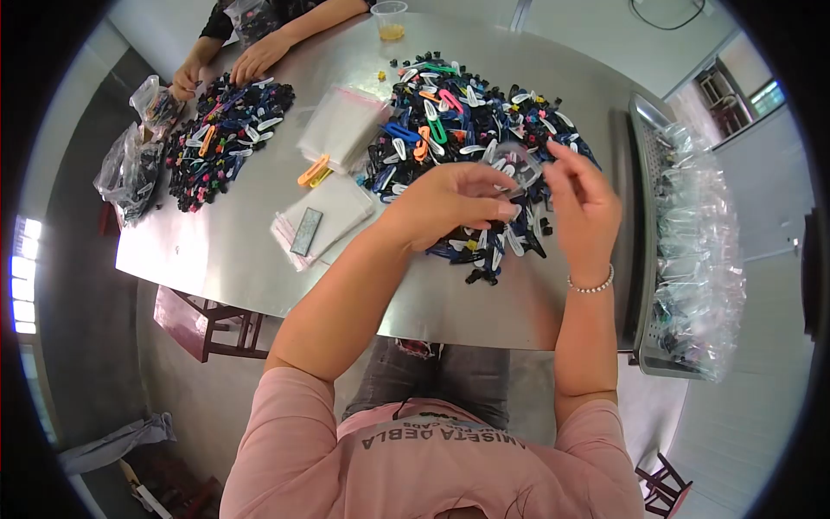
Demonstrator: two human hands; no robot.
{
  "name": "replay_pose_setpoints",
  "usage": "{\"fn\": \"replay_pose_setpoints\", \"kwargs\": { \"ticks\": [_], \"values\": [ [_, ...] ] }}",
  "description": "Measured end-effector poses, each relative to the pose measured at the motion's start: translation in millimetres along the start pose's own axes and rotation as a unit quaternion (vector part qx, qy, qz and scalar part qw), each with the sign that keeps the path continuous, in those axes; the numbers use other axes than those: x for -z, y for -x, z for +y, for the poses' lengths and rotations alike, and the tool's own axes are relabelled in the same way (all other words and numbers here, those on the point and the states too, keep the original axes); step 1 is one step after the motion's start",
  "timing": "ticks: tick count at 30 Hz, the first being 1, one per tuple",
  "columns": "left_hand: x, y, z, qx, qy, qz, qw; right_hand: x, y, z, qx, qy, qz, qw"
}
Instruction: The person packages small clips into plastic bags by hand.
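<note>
My left hand [454, 203] reaches over a large pile of hair clips [441, 112], its thumb and fingers curved around the edge of a clear plastic bag [516, 164]. The bag is see-through, so its outline is hard to follow. Just right of it is my right hand [584, 199], wearing a beaded bracelet [591, 281]. Its thumb and forefinger are apart beside the bag, with nothing visible between them. The pile mixes dark, white, orange, green, pink and blue clips. Left of it lie stacks of flat clear bags [341, 130], with orange and yellow clips [314, 170] beside them.
A small dark rectangular object [306, 231] rests on the lower bag stack. On the right, a metal tray [641, 259] holds a row of filled bags [696, 251]. Across the metal table, another person's hands [259, 59] touch a second clip pile [229, 130]. A plastic cup [391, 22] stands behind.
</note>
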State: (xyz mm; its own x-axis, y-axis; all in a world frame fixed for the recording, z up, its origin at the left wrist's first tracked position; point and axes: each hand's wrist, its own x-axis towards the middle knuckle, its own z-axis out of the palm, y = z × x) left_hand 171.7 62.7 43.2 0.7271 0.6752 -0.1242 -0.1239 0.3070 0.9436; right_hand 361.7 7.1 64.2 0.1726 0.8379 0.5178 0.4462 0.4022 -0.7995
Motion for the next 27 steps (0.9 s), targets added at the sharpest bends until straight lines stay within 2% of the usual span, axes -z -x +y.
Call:
{"fn": "replay_pose_setpoints", "kwargs": {
  "ticks": [1,3,5,6,7,9,10,13,20,22,26,27],
  "values": [
    [0,1,2,0.008,0.005,0.024,1.000,3,-2,1,-0.032,-0.015,0.034,0.999],
    [2,2,5,0.002,-0.003,0.025,1.000,11,-7,11,-0.037,-0.017,0.052,0.998],
    [3,3,9,-0.055,0.066,0.045,0.995,24,-11,19,-0.081,0.108,-0.033,0.990],
    [8,1,7,-0.090,0.100,0.015,0.991,28,-12,22,-0.094,0.130,-0.067,0.985],
    [11,2,6,-0.089,0.099,0.012,0.991,31,-12,27,-0.095,0.131,-0.064,0.985],
    [14,1,5,-0.132,0.170,-0.021,0.976,36,-12,38,-0.079,0.233,-0.150,0.958],
    [17,-2,3,-0.140,0.181,-0.031,0.973,39,-12,41,-0.120,0.262,-0.190,0.938],
    [22,-6,1,-0.120,0.196,0.001,0.973,48,-10,50,-0.145,0.300,-0.232,0.914],
    [21,-6,2,-0.070,0.208,0.046,0.974,47,-5,45,-0.124,0.274,-0.278,0.912],
    [20,-6,0,-0.072,0.192,0.045,0.978,42,-6,50,-0.121,0.270,-0.319,0.900],
    [18,-5,0,-0.062,0.164,0.047,0.983,40,-8,48,-0.152,0.299,-0.288,0.897],
    [18,-5,-1,-0.062,0.164,0.046,0.983,39,-9,50,-0.135,0.296,-0.245,0.913]
  ]
}}
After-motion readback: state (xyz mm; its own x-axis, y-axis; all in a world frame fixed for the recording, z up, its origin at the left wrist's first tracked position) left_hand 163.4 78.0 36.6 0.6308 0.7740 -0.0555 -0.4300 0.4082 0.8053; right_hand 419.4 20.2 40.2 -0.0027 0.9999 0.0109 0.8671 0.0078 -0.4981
